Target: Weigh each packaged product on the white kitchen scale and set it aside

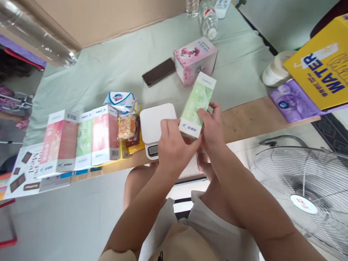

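A green and white carton (pixel 198 99) is tilted between both hands over the table's front edge. My left hand (pixel 174 139) closes on its lower left end, while my right hand (pixel 212 125) grips its right side with the thumb on the green face. Just left of my left hand lies a white digital scale (pixel 154 125), its small display (pixel 153 150) facing me. Beyond the carton sits a pink flowered box (pixel 195 59), with a dark phone (pixel 159 71) beside it.
Cartons in pink (pixel 60 141) and green (pixel 85 139), a soap pack (pixel 119 100) and a snack packet (pixel 127 127) stand left. Bottles (pixel 208 20) lie at the back. At right are a yellow water box (pixel 323 61), a purple pack (pixel 295 101) and a floor fan (pixel 301 195).
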`<state>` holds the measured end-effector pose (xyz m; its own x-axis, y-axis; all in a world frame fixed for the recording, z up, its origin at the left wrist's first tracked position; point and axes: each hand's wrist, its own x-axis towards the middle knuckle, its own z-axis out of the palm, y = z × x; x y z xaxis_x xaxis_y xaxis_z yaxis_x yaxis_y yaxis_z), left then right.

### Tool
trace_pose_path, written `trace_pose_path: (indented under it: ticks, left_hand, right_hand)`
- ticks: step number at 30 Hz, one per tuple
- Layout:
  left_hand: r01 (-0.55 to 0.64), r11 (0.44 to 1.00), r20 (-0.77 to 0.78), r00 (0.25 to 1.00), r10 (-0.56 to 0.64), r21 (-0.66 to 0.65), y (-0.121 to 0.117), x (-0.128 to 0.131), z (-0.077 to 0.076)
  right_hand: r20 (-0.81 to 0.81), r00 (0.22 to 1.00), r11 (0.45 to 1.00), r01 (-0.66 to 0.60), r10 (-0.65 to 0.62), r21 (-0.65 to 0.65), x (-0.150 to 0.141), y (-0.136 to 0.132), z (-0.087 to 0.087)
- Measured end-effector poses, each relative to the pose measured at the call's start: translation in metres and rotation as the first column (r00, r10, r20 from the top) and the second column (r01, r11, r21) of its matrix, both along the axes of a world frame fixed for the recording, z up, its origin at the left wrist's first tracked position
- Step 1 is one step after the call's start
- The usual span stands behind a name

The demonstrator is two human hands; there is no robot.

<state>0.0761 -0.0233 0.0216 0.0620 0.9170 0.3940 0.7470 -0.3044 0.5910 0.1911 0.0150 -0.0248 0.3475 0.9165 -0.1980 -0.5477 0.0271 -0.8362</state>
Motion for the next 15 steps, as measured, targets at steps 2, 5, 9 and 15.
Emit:
trace_pose_path:
  ticks: [2,5,9,15]
  left_hand:
    - [0.012,0.996,0.020,1.000,-0.014,0.091,-0.020,-0.018,-0.008]
    - [-0.032,0.991,0.049,0.998,0.025,0.132,-0.033,-0.046,-0.019]
    - [-0.101,0.987,0.055,0.994,0.095,0.126,-0.033,-0.076,-0.030]
    - [-0.027,0.978,0.082,0.997,0.010,0.205,-0.027,-0.093,-0.035]
  right_hand:
    - [0.083,0.990,0.992,-0.119,0.115,0.047,-0.015,-0.006,0.002]
    - [0.273,0.944,0.973,-0.214,0.185,0.082,-0.038,-0.012,0.007]
    - [0.606,0.776,0.971,-0.237,0.171,0.029,-0.061,-0.015,0.013]
    - [0.855,0.518,0.970,-0.224,0.040,0.090,-0.074,-0.018,0.008]
